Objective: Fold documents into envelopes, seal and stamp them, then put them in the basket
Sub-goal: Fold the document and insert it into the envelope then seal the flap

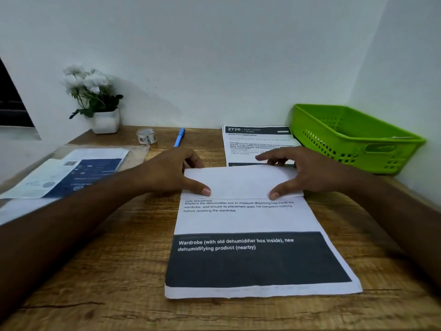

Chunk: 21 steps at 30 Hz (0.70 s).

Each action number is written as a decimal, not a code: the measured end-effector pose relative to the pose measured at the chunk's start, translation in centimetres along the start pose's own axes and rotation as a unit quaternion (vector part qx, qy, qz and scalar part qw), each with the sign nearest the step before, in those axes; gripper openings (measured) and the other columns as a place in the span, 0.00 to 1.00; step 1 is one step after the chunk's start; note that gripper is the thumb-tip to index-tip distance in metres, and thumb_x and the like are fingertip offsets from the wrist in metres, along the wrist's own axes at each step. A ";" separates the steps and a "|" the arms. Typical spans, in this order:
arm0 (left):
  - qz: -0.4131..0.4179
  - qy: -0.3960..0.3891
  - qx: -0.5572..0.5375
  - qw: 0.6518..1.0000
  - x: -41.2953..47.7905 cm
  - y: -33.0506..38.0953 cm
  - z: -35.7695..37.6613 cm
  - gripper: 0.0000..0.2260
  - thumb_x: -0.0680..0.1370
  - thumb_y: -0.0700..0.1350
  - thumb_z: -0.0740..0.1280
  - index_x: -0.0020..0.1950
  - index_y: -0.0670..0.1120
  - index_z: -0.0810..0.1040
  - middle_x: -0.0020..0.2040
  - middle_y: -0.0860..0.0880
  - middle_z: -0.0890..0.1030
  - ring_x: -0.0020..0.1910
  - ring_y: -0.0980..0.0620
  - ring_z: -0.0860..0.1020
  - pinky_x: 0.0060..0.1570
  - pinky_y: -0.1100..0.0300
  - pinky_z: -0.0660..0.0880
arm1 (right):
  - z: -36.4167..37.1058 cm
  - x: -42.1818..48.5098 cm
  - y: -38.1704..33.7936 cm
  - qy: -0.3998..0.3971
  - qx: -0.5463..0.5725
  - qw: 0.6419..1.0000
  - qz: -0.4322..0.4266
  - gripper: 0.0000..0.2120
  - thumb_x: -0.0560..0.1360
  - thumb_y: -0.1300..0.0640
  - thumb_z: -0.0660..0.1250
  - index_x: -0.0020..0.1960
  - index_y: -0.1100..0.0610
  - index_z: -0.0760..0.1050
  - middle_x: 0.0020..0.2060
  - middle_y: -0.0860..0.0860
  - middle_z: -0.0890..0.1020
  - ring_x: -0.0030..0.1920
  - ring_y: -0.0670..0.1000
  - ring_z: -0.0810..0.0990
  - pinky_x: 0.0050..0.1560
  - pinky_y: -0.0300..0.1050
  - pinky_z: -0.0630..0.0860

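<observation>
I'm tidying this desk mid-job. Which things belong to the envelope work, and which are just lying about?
Job: document, folded top pressed by left hand and right hand; paper stack; green basket; patterned roll, probably for sealing; sleeved papers, perhaps envelopes.
Lying about: blue pen; potted flowers.

Probably a home office corner: a wooden table point(114, 271) against white walls, with printed documents point(259, 144), pen point(179, 137), potted flowers point(95, 101).
</observation>
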<state>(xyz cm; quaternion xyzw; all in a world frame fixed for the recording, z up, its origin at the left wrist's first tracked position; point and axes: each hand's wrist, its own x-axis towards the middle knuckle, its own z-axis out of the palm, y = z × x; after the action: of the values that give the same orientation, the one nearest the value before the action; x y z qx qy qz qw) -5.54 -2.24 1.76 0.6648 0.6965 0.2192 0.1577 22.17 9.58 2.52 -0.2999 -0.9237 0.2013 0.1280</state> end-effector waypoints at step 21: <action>0.149 0.229 -0.031 0.961 -0.3 -0.5 -1.9 0.07 0.69 0.42 0.77 0.41 0.50 0.80 0.38 0.57 0.81 0.40 0.60 0.79 0.38 0.68 0.73 | -0.4 -0.3 -0.7 0.160 0.043 0.980 -0.108 0.14 0.67 0.60 0.79 0.46 0.44 0.80 0.41 0.42 0.84 0.40 0.43 0.81 0.39 0.41 0.76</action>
<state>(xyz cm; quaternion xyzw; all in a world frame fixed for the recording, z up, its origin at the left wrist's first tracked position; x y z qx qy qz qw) -6.93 -2.76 3.15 0.6880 0.5998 0.4080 -0.0204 22.22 9.00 3.15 -0.2209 -0.9086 0.1751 0.3082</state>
